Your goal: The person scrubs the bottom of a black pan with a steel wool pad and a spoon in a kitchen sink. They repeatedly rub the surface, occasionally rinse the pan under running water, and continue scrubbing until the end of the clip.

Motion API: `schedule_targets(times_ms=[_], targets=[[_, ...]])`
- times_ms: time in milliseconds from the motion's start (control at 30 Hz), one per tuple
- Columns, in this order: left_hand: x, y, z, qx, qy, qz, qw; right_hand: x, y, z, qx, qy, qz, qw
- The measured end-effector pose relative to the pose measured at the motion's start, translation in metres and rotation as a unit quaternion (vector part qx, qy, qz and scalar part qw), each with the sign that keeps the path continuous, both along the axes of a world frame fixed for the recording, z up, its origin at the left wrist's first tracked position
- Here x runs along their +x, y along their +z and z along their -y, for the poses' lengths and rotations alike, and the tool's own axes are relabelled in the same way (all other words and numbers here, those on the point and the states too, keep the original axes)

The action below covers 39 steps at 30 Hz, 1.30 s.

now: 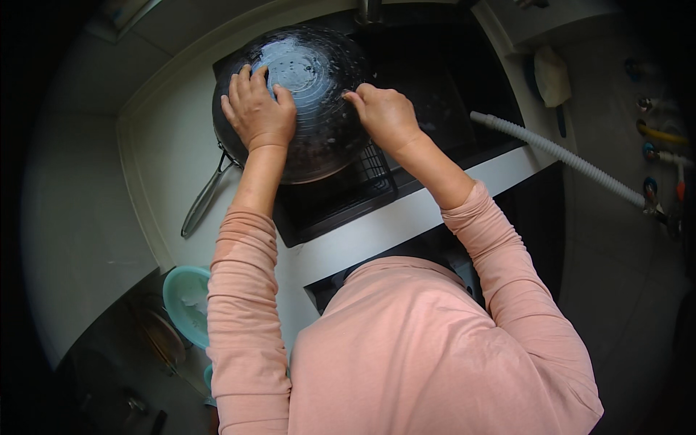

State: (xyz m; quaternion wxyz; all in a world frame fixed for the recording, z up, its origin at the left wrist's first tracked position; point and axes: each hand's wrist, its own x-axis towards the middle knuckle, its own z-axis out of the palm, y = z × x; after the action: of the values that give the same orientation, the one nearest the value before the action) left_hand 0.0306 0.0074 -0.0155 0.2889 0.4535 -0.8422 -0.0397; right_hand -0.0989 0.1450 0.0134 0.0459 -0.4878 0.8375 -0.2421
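Observation:
A dark wok [321,138] lies bottom-up over the left part of a black sink [326,223]. Its underside is wet, with concentric rings and pale light reflected on it. The long metal handle [202,201] sticks out over the countertop at the left. My left hand [261,111] rests on the underside with its fingers spread. At the wok's right side, my right hand [387,115] is curled, its thumb against the surface. Something small may show at the thumb tip, but whether the fingers pinch anything is hidden.
Under the wok's right edge shows a black wire rack [375,166]. A faucet [370,12] stands behind the sink. From the right wall, a ribbed grey hose [565,155] reaches over the basin. A turquoise basin [187,304] sits at the lower left. A brush-like item [550,76] hangs at right.

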Motion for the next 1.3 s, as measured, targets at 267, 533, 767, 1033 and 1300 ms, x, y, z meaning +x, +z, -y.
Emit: schedule_targets(times_ms=[267, 533, 767, 1033, 1300], targets=[[0.001, 0.0, -0.001, 0.002, -0.003, 0.001, 1.0, 0.002, 0.003, -0.001, 0.025, -0.009, 0.021, 0.999], [0.0, -0.001, 0.0, -0.001, -0.001, -0.001, 1.0, 0.007, 0.004, 0.0, 0.013, -0.024, 0.02, 0.999], [0.001, -0.001, 0.0, -0.007, -0.001, 0.002, 1.0, 0.008, 0.004, -0.001, 0.021, -0.029, 0.008, 0.999], [0.0, -0.001, 0.0, -0.003, 0.0, -0.003, 1.0, 0.011, 0.009, 0.001, 0.024, -0.024, -0.006, 0.999], [0.0, 0.0, -0.001, 0.001, 0.002, 0.003, 1.0, 0.013, 0.008, 0.001, 0.029, -0.022, -0.011, 0.999]])
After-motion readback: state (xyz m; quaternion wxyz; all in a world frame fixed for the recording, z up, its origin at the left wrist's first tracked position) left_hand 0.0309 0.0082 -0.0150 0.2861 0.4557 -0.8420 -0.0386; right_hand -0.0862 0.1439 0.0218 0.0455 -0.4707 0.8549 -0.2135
